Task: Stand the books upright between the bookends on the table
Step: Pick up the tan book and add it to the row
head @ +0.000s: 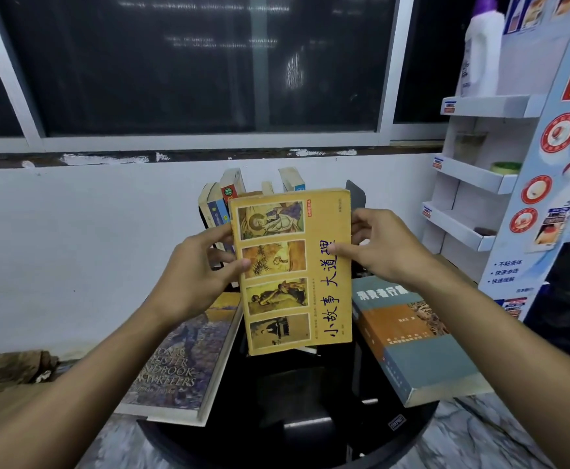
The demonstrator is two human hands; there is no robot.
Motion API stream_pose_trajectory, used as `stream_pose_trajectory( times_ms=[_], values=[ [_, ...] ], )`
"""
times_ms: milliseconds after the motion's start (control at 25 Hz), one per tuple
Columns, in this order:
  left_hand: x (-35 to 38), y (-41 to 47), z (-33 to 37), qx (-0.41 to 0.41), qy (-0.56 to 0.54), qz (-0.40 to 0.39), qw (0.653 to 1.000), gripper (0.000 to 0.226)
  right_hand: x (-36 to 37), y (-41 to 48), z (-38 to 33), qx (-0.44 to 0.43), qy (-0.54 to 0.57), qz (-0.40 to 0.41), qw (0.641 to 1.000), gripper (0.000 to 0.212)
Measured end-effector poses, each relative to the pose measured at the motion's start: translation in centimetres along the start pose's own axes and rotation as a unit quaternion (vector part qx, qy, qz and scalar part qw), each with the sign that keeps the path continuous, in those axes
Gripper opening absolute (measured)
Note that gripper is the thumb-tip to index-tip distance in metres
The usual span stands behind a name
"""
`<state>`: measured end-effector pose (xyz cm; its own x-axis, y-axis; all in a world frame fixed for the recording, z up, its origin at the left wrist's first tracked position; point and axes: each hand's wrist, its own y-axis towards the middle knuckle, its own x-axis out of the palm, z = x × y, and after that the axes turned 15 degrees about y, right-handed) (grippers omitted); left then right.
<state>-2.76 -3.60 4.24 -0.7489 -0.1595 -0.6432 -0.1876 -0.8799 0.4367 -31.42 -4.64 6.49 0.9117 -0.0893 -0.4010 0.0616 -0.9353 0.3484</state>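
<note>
A yellow paperback [317,309] with four pictures on its cover is held upright above the round black table [297,431]. My left hand [195,275] grips its left edge and my right hand [378,248] grips its right edge. Behind it several books [229,191] stand upright at the back of the table. A black bookend [356,196] shows at their right end; the left bookend is hidden. A large writers' handbook [182,360] lies flat on the left of the table. A grey and orange book [419,340] lies flat on the right.
A white wall and a dark window [188,62] stand behind the table. A white cardboard display shelf [473,177] with small items rises at the right. Brown cardboard [9,367] lies on the floor at the left.
</note>
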Motion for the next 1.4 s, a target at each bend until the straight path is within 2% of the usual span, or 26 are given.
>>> stream_pose_trajectory(
  times_ms=[240,520,600,720,800,920,1040,1160,1320,1400],
  values=[
    [0.2,0.0,-0.3,0.017,0.015,0.013,1.0,0.046,0.7,0.1,0.5,-0.033,-0.039,0.032,0.998,0.035],
    [0.7,-0.2,-0.9,0.021,0.033,0.022,0.999,0.045,1.6,0.4,1.4,-0.022,-0.026,0.041,0.999,0.038],
    [0.9,-0.3,-1.3,0.018,0.041,0.029,0.999,0.049,2.1,0.5,1.5,-0.012,-0.029,0.058,0.998,0.046],
    [1.2,-0.4,-1.5,0.012,0.043,0.035,0.998,0.055,3.0,0.0,1.5,-0.001,-0.073,0.136,0.988,0.065],
    [1.5,-0.5,-1.0,0.023,0.028,0.034,0.999,0.049,3.7,-1.0,0.8,-0.045,-0.084,0.173,0.98,0.059],
    [2.1,-0.9,0.1,0.04,0.008,0.03,0.999,0.046,4.9,-2.7,-1.1,-0.113,-0.028,0.132,0.984,0.042],
    [2.8,-1.4,1.1,0.061,0.009,0.023,0.998,0.052,6.0,-3.9,-3.7,-0.112,-0.02,0.073,0.991,0.047],
    [3.8,-1.9,2.4,0.064,0.031,0.018,0.997,0.051,6.0,-4.3,-5.9,-0.107,-0.057,0.091,0.988,0.054],
    [5.6,-2.8,3.8,0.074,0.009,0.033,0.997,0.059,5.3,-4.2,-7.0,-0.102,-0.113,0.113,0.982,0.032],
    [6.2,-3.1,4.3,0.077,-0.01,0.03,0.997,0.064,4.8,-4.2,-7.0,-0.108,-0.139,0.118,0.977,0.029]
  ],
)
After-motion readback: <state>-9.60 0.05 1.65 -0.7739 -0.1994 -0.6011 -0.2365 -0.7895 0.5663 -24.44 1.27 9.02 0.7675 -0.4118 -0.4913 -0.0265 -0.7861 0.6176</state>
